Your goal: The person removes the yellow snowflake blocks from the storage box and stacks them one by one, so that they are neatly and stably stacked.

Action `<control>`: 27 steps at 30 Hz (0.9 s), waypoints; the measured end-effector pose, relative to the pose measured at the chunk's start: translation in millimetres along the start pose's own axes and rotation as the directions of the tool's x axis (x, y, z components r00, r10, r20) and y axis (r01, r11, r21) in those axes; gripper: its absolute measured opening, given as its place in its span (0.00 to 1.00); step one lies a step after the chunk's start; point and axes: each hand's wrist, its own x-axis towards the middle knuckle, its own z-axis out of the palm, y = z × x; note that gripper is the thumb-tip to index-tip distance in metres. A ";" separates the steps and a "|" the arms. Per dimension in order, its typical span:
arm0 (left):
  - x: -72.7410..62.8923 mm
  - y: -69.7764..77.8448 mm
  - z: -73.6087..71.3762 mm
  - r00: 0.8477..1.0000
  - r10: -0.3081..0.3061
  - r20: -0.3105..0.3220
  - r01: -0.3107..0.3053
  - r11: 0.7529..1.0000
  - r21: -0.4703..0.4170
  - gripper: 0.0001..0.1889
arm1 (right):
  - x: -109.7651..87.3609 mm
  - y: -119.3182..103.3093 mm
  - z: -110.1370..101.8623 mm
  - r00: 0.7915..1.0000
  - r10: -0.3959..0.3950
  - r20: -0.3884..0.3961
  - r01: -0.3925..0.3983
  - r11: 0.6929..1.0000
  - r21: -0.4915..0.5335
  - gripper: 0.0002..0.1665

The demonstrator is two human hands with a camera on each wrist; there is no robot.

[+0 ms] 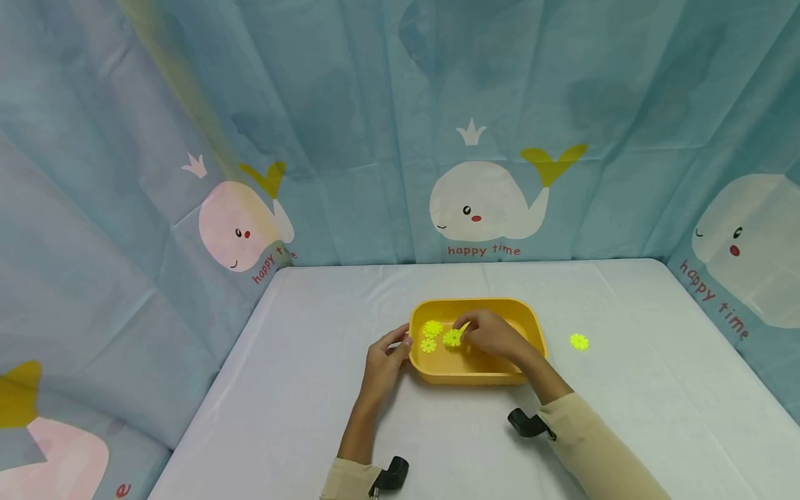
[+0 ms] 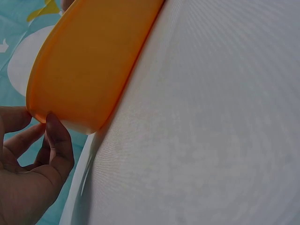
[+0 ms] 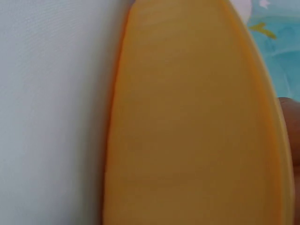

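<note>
A yellow plastic tray [image 1: 475,379] stands on the white-covered table. My left hand [image 1: 382,364] grips its left end, thumb and fingertips pinching the rim; the left wrist view shows the same hand [image 2: 35,164] at the tray's corner [image 2: 89,65]. Reaching over the near side, my right hand [image 1: 492,335] is inside the tray, its curled thumb and index finger around a bright yellow flower-shaped piece [image 1: 451,339]. Left of it lie more flower-shaped pieces [image 1: 428,345] on the tray floor. In the right wrist view, the tray wall [image 3: 187,112] hides most of that hand [image 3: 291,136].
Another yellow flower-shaped piece [image 1: 579,342] lies on the table to the right of the tray. The white tablecloth [image 1: 300,389] stretches around it. Behind and at both sides hangs a blue curtain [image 1: 350,139] printed with whales.
</note>
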 end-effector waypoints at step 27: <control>1.9 -3.6 0.4 1.000 -0.028 -0.004 0.028 1.000 0.012 0.21 | -71.9 15.3 -76.5 0.990 0.023 -0.142 -0.003 0.990 0.139 0.20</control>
